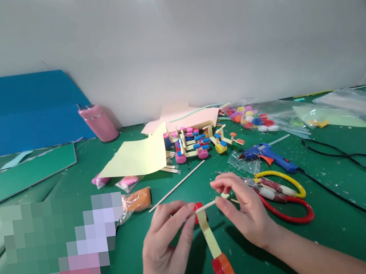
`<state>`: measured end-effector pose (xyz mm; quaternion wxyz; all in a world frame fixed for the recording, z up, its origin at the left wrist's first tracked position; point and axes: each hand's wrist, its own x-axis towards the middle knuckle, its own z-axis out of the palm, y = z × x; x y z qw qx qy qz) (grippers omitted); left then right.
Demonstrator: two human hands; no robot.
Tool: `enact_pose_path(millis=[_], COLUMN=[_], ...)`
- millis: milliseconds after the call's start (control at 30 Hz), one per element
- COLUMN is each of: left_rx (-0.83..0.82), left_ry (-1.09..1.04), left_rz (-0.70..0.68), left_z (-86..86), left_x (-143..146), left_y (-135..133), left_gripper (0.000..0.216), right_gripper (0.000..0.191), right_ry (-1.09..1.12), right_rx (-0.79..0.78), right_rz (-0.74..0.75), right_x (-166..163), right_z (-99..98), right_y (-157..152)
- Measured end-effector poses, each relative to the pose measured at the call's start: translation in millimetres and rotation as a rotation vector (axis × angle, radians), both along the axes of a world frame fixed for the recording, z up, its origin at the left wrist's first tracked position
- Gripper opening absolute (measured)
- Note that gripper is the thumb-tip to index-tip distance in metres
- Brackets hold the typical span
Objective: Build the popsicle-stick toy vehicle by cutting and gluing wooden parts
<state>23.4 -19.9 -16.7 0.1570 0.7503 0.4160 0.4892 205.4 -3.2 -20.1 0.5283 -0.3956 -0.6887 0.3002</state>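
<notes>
My left hand (170, 242) is closed, pinching a thin pale stick (205, 207) between thumb and fingertips. At the stick's other end my right hand (243, 210) is closed on it with bent fingers; a small pale-yellow bit shows by its fingertips. Just below the stick is a pale-yellow strip (210, 237) with a red cap at its far end and a red-and-orange cap piece (224, 271) at its near end. Part of the far red cap (198, 207) is hidden behind the stick and my left fingers.
Scissors (306, 215) with red and yellow handles lie beside my right hand. Behind them rests a blue glue gun (269, 155) with a black cord. Small cap-wheeled models (192, 144), yellow paper (134, 154), a loose stick (176, 186) and bagged orange clay (138, 200) lie ahead.
</notes>
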Motion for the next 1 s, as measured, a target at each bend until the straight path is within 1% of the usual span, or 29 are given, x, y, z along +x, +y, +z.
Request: enact_pose_path(millis=[33,67,267,533,1000], left_rx=[0.014,0.023,0.037,0.020,0.018], left_ry=[0.001,0.002,0.002,-0.019,-0.030], left_rz=[-0.013,-0.027,-0.081,-0.102,-0.081], left_z=[0.5,0.9,-0.3,-3.3,-2.1], left_x=[0.3,0.5,-0.2,-1.9,0.4], left_y=[0.7,1.4,2.9,3.2,2.9], left_gripper=[0.029,0.029,0.030,0.033,0.031], right_gripper=[0.021,0.025,0.015,0.015,0.016], right_ry=[-0.020,-0.039,-0.065,-0.102,-0.113], right_rx=[-0.006,-0.009,0.008,0.002,-0.002], right_rz=[0.015,0.031,0.078,0.074,0.076], right_x=[-1.4,-2.8,-7.8,-6.0,-7.2], right_z=[0.0,-0.1,-0.8,0.7,1.1], right_y=[-0.3,-0.5,0.5,1.9,2.4])
